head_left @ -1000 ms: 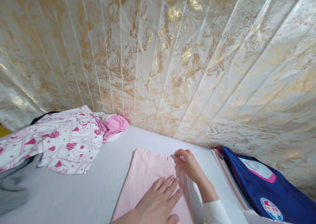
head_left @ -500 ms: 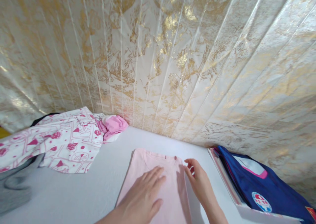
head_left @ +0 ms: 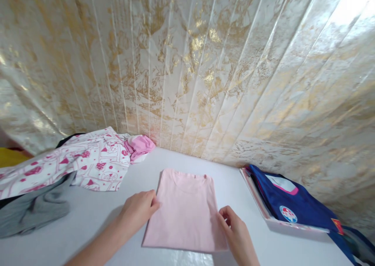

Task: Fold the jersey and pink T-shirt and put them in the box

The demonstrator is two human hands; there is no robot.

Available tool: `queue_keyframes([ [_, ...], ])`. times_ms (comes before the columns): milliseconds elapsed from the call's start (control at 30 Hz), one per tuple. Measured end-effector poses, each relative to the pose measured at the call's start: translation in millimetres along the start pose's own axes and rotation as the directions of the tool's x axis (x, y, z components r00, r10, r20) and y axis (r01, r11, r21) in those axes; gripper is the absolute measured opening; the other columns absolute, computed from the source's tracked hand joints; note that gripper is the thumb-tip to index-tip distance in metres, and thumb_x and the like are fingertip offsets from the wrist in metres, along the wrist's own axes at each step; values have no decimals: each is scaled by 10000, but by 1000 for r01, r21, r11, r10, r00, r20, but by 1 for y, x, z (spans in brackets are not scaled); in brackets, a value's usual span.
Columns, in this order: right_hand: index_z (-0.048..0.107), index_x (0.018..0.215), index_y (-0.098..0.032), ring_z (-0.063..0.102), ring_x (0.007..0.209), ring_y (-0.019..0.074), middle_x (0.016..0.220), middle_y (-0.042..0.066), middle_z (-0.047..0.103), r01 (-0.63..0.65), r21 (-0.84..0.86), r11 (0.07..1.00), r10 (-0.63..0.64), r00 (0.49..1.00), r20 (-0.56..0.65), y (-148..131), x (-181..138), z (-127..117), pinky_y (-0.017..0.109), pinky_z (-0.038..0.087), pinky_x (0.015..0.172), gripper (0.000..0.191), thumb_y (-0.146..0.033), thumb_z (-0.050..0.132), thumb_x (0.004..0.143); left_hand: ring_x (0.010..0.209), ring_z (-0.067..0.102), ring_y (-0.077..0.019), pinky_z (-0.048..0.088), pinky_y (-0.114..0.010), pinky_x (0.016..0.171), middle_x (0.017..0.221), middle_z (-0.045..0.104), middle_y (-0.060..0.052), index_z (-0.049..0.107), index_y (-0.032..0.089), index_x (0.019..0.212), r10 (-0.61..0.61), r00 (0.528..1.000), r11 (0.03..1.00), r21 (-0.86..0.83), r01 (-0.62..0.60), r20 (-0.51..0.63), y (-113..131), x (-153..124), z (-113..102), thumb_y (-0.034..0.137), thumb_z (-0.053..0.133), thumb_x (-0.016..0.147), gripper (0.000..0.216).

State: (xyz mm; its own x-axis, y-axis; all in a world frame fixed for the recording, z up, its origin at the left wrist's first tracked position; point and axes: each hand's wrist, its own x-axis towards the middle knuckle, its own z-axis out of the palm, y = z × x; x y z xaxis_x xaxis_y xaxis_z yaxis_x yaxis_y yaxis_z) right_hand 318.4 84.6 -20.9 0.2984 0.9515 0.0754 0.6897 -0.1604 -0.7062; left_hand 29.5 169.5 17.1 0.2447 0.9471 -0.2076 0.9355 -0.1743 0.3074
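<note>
A pale pink T-shirt (head_left: 183,211), folded into a neat rectangle, lies flat on the white surface with its round neckline at the far end. My left hand (head_left: 141,207) is closed at the shirt's left edge, fingers curled under and thumb on the cloth. At the right edge, my right hand (head_left: 234,231) pinches the border between thumb and bent fingers. The fingertips of both hands are partly hidden.
White pajama fabric with pink prints (head_left: 99,162), a pink-and-white bundle (head_left: 140,147) and a grey garment (head_left: 35,213) are heaped at left. Folded clothes with a navy garment (head_left: 295,203) on top lie at right. A gold-patterned wall covering (head_left: 187,70) rises behind.
My left hand has gone from lying flat on the shirt to its left edge and closed. My right hand has come nearer along the right edge. The shirt's near end now shows fully.
</note>
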Motion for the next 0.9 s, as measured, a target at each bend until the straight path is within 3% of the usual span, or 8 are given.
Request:
queue_keyframes([
  [133,519,865,-234,472,507,139,555,-51,534,-127,174,976,100,983,156,12,-3,3,240,302,501,369,-594,458,809,808,676,-215,365,-268,622,871,721,-37,604,197,843,-28,1000,999,19,28,8,-5,0,3,277,514,896,132],
  [233,527,789,-219,473,526,130,590,-30,571,-203,251,946,128,950,285,24,-6,6,234,307,504,402,-618,534,738,787,674,-225,353,-270,609,847,720,-40,607,196,816,-32,999,999,4,32,8,-8,-3,4,320,539,886,158],
  [333,505,655,-210,457,570,129,590,-24,532,-152,272,950,75,959,275,29,-6,8,232,317,522,424,-626,561,717,787,666,-215,336,-265,608,828,714,-17,606,209,797,-12,1000,1000,-24,12,-17,-3,-7,1,267,537,868,115],
  [433,499,650,-205,393,561,113,579,-47,441,-141,314,939,61,966,251,31,-5,10,230,301,526,433,-627,558,728,757,647,-199,321,-259,605,773,687,4,579,214,766,3,998,998,-57,-7,-60,4,-8,-5,251,510,865,127],
  [533,470,668,-216,315,519,97,557,-77,340,-195,383,903,93,958,270,32,-5,11,226,263,501,445,-646,571,725,625,595,-166,317,-242,568,659,610,27,514,207,736,47,996,960,-271,-67,-81,3,-8,-5,316,458,880,189],
  [633,490,704,-215,334,532,101,571,-74,354,-228,442,868,85,943,320,32,-8,9,224,279,514,449,-655,578,728,425,426,-122,265,-226,446,542,474,70,481,202,809,98,995,837,-543,-68,26,-5,-9,6,534,391,878,351],
  [733,552,730,-190,451,649,135,674,-23,499,-220,445,868,28,917,399,26,-12,4,237,360,612,435,-617,629,705,372,308,-94,179,-222,369,506,399,96,492,174,871,164,966,758,-652,5,198,-14,-17,17,722,452,756,561],
  [900,628,739,-163,459,672,153,686,2,542,-242,346,907,66,890,451,14,-14,-8,250,358,617,443,-602,659,692,352,296,-52,177,-207,360,591,469,65,542,150,851,202,927,672,-733,104,317,-13,-32,21,706,533,696,578],
])
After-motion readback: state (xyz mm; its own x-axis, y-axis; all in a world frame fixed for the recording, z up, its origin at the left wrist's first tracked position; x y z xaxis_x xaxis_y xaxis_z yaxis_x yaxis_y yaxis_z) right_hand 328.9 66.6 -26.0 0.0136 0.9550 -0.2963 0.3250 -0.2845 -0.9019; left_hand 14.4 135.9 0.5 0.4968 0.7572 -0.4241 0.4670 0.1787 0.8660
